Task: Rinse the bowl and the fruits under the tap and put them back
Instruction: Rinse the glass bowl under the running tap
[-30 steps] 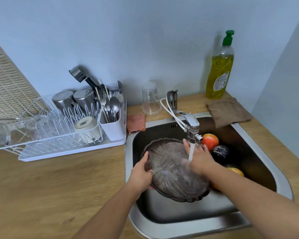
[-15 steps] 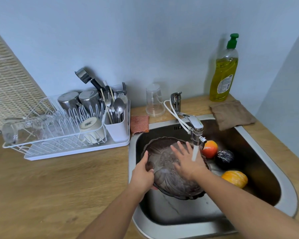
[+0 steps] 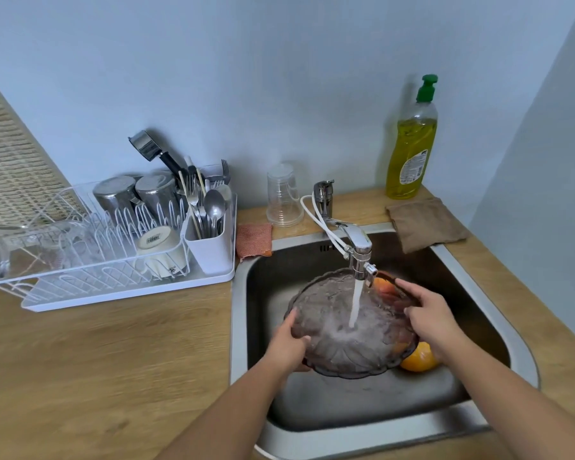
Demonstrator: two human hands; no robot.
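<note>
A dark patterned glass bowl (image 3: 329, 313) is held level over the steel sink (image 3: 498, 327), right under the running tap (image 3: 356, 242). Water falls into its middle. My left hand (image 3: 287, 346) grips the bowl's left rim. My right hand (image 3: 429, 313) holds its right rim, fingers laid along the edge. An orange fruit (image 3: 419, 358) lies in the sink beside the bowl's lower right. A red-orange fruit (image 3: 384, 288) shows through the glass at the upper right. The dark fruit is hidden.
A white dish rack (image 3: 113, 260) with steel cups and a cutlery holder stands on the wooden counter at the left. An orange sponge (image 3: 253, 240), a clear plastic cup (image 3: 283, 197), a yellow soap bottle (image 3: 410, 144) and a brown cloth (image 3: 424, 222) line the sink's back edge.
My right hand has left the inside of the bowl and taken its right rim. The bowl has shifted right, under the stream, and now covers the dark fruit.
</note>
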